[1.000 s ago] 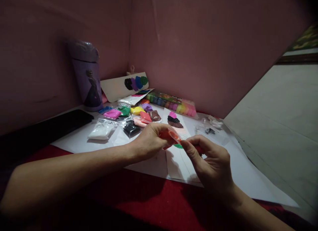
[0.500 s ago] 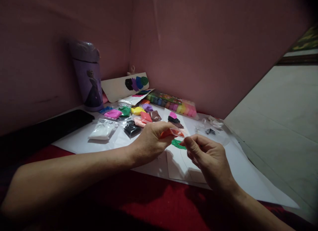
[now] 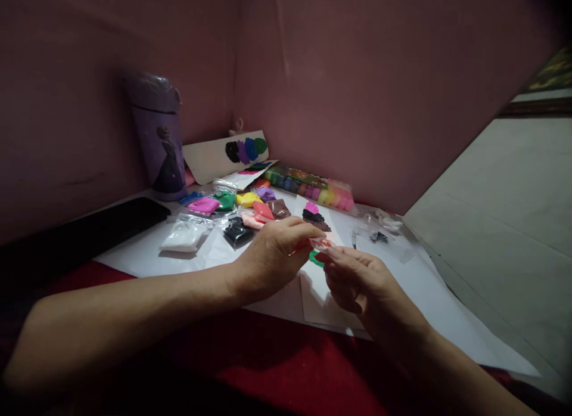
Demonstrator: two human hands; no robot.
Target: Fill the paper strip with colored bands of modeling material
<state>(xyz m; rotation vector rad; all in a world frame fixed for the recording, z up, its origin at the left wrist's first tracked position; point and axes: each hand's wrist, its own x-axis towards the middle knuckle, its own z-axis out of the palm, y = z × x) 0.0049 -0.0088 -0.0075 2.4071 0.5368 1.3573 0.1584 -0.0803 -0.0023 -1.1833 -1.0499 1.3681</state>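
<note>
Between my two hands is a small clear bag (image 3: 322,243) with orange-red material in it. My left hand (image 3: 274,255) pinches the bag's left side, fingers closed. On its right edge, the thumb and fingers of my right hand (image 3: 361,279) are pressed together. Below the hands lies a white card (image 3: 317,291) with pink, black, brown and green textured patches; my hands hide part of it. Just left of my left hand are bags of black (image 3: 238,232), red (image 3: 263,211) and brown (image 3: 279,209) material.
White (image 3: 182,236), pink (image 3: 203,205), green and yellow bags lie to the left. A purple tumbler (image 3: 158,142) stands behind a black flat object (image 3: 89,228). Farther back are a painted card (image 3: 214,157) and a colourful pack (image 3: 313,186). Clear plastic (image 3: 379,237) lies at the right.
My right hand has moved slightly left and up against the bag, its fingers shifting along the edge. The bag looks more crumpled. A thin dark stick now shows beyond my right hand.
</note>
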